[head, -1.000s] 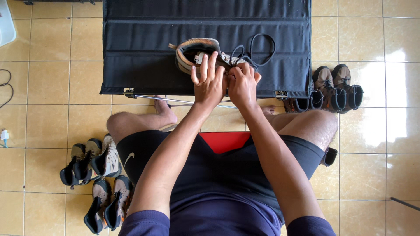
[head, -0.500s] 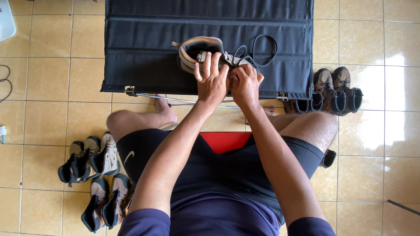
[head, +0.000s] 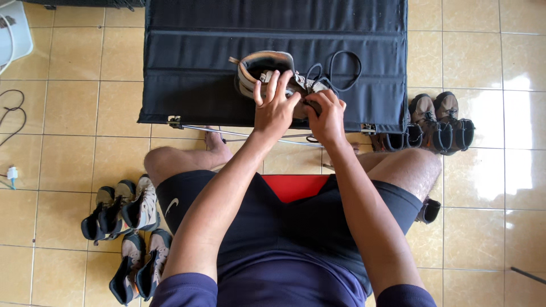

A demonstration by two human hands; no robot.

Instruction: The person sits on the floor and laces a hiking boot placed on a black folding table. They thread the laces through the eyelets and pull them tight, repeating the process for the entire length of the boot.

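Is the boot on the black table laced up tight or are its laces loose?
Loose. The boot has its collar gaping open, and the lace trails in slack loops across the table; both hands, left and right, are at its lacing.
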